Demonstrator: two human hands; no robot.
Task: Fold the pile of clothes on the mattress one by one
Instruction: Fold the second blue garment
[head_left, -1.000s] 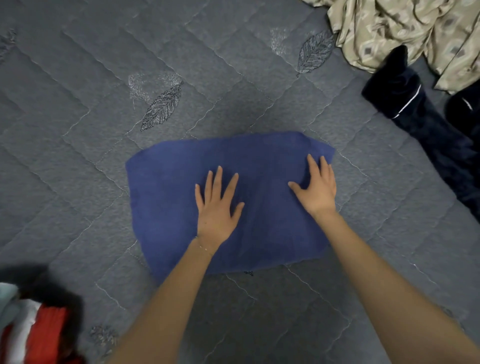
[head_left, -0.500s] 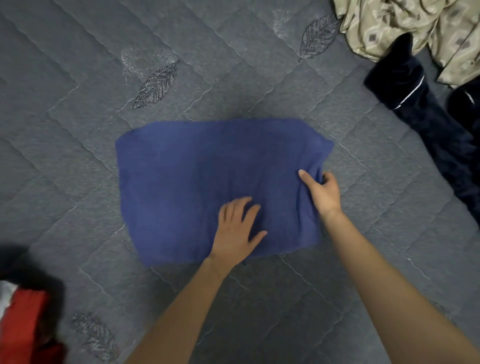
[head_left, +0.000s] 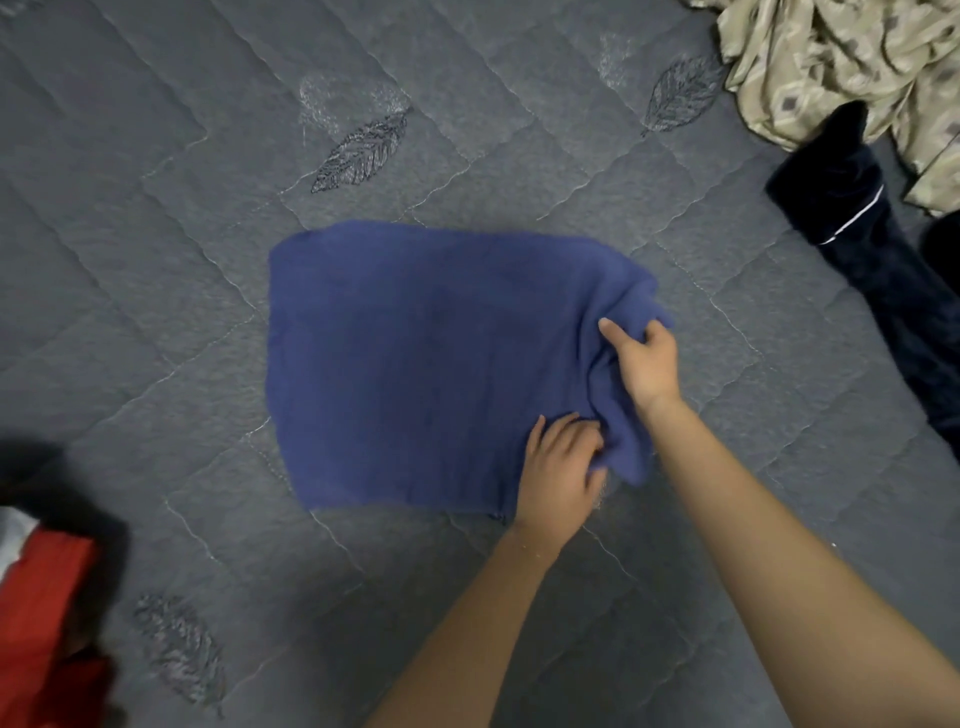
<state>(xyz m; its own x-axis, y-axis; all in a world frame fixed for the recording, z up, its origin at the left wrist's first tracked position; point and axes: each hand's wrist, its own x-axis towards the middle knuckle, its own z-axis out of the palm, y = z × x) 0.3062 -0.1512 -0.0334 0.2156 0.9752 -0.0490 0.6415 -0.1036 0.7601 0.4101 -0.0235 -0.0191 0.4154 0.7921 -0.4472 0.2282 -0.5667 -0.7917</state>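
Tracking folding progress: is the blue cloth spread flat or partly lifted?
The blue cloth lies mostly flat on the mattress; its right edge is bunched and raised where the right hand and left hand grip it.

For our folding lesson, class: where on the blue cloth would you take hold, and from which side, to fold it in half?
Probably its right short edge, from the right. The blue cloth lies flat on the mattress, longer left to right, so that edge carries over leftward. The right hand pinches it near the far corner, the left hand near the close corner.
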